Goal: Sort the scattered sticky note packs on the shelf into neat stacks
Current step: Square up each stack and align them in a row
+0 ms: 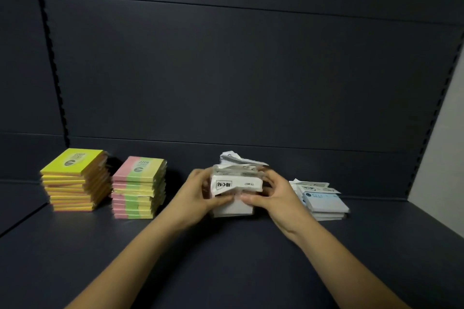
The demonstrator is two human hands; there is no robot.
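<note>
Just right of the pink-green stack [138, 187], the left hand [200, 192] and right hand [272, 194] clasp the white packs [236, 184] from either side; squaring their edges before letting go looks wise.

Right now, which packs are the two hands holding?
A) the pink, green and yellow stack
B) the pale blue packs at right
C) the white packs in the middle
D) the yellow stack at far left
C: the left hand and right hand both grip the white packs in the middle; the other three stacks sit untouched.
</note>
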